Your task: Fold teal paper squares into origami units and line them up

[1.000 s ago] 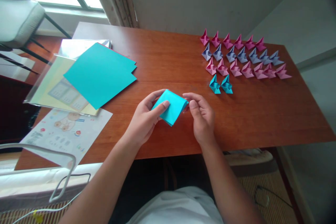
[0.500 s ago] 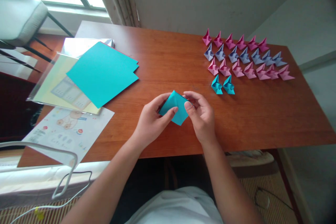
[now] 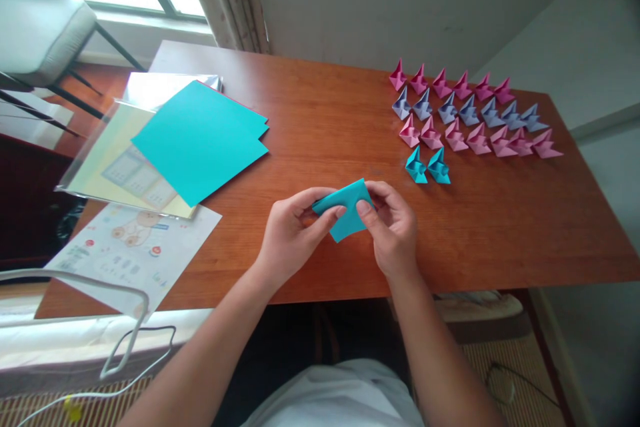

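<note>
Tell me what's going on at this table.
A person holds a small folded turquoise paper between the left hand and the right hand, with both thumbs on its near face. On the right of the table stand rows of folded paper figures: magenta, lavender, pink, and two turquoise ones nearest the person. On the left, flat turquoise sheets lie over a clear packet.

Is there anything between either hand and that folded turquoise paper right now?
Nothing visible: the left hand and right hand both hold the folded turquoise paper directly. The two small turquoise figures sit apart on the table, beyond the right hand, not between.
</note>
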### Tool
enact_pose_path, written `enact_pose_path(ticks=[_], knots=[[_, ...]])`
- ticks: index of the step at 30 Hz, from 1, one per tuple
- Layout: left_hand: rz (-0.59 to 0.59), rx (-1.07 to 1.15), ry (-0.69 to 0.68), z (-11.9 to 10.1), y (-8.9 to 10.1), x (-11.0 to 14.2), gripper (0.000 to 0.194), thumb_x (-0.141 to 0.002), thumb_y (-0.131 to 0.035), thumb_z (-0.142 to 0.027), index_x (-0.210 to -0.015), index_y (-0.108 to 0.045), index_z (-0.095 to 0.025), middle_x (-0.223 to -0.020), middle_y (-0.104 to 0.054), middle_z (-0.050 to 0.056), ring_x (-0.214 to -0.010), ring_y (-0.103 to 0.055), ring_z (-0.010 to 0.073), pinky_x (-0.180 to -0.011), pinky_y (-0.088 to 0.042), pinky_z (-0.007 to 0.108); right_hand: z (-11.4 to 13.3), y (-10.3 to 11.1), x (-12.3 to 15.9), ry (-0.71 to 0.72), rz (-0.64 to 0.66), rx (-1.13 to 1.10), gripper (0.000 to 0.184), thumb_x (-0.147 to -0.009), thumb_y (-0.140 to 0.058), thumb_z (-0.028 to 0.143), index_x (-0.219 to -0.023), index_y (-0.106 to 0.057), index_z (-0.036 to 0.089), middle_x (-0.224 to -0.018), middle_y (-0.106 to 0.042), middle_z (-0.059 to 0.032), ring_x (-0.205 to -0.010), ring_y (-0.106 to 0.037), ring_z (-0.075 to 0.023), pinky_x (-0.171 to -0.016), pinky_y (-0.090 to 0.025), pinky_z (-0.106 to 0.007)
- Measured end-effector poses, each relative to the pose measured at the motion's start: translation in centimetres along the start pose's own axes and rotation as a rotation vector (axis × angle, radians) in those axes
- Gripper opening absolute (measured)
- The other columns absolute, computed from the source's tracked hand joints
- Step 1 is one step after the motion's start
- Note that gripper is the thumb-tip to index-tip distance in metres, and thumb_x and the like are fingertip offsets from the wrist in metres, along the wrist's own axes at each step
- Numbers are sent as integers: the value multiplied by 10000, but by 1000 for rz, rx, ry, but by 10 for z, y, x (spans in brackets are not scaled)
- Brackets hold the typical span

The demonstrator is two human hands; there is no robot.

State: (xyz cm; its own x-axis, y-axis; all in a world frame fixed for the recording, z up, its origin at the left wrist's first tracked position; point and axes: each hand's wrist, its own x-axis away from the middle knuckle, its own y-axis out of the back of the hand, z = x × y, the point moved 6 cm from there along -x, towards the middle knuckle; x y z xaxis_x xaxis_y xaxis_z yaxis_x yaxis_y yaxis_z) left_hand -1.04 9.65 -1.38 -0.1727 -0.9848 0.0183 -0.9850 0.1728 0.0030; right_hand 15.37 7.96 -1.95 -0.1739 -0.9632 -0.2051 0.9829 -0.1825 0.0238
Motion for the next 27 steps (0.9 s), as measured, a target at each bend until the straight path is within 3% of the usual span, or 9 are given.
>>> enact_pose_path(ticks=[19, 24, 27], knots=[[31, -198, -49, -8, 0, 0, 273, -903, -699, -423, -924, -789, -166, -713, -692, 14, -615, -572, 134, -587, -465, 220, 0, 0, 1, -48, 29, 12, 242, -875, -739, 417, -1076, -709, 284, -1043, -733, -20, -941, -685, -201, -824, -582, -348], [108, -338, -115, -14, -5, 0, 293, -922, -671, -418, -810, -764, -164, -601, -623, -16, -530, -470, 95, -530, -394, 210, 3, -2, 1, -91, 72, 36, 186, -873, -740, 427, -984, -724, 278, -909, -712, 3, -794, -657, -164, -669, -548, -281], [109, -320, -115, -14, -6, 0, 271, -918, -681, -412, -827, -757, -168, -641, -666, -4, -547, -525, 101, -544, -429, 209, 3, -1, 0, -95, 54, 11, 142, -875, -742, 403, -891, -712, 266, -823, -679, 22, -714, -612, -137, -609, -510, -251]])
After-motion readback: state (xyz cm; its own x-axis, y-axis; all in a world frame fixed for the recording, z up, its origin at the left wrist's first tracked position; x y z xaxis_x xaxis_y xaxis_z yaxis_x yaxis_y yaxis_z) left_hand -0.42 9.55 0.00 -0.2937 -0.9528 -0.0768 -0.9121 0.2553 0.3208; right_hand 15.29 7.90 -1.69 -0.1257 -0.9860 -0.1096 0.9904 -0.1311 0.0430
